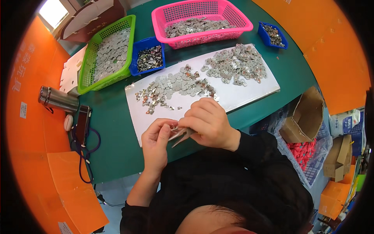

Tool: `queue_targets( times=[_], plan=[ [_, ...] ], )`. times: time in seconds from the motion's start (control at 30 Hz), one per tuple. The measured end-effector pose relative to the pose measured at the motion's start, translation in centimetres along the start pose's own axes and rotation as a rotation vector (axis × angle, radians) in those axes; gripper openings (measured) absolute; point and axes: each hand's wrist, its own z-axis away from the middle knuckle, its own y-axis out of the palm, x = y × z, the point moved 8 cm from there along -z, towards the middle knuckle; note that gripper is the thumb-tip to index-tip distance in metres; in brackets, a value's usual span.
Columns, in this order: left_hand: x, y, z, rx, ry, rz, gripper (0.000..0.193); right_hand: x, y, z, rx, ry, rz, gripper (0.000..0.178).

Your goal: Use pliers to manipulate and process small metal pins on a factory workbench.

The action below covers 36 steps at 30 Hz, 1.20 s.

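Close to my body, both hands meet just past the near edge of the white board (134, 113). My left hand (155, 142) is closed, thumb against the fingers, at a small shiny piece with a reddish glint, mostly hidden. Wrapped in the fingers of my right hand (210, 123) is a silvery two-pronged metal tool (181, 137), its prongs pointing down and left between the hands. On the board lie a spread of flat silvery discs (171, 84), small coloured metallic bits (150, 103) at its left, and a larger heap of silvery discs (235, 64) on the right.
A green basket (83, 78), two blue trays (134, 70) (286, 43) and a pink basket (156, 19) hold metal parts at the back. A steel flask (58, 98) and a dark phone-like object (82, 124) with a cord are at left. Cartons (296, 126) stand at right.
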Motion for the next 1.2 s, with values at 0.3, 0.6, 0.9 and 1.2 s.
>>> queue_targets(
  times=[0.3,0.6,0.9,1.2],
  plan=[
    [1.8,1.4,1.1,0.023,-0.335,0.254,0.011,1.9,-1.5,1.2,0.045,-0.238,0.184,0.022],
    [1.6,4.8,-0.7,0.104,-0.183,0.062,0.018,-2.2,-5.2,2.4,-0.048,-0.178,0.223,0.026],
    [-15.4,7.6,4.9,0.467,0.584,0.559,0.016,-13.9,-10.1,2.7,-0.002,0.186,0.744,0.019],
    [-15.8,6.3,5.6,0.819,0.545,0.632,0.012,-14.6,-11.1,5.2,-0.425,0.513,-0.461,0.016]
  ],
)
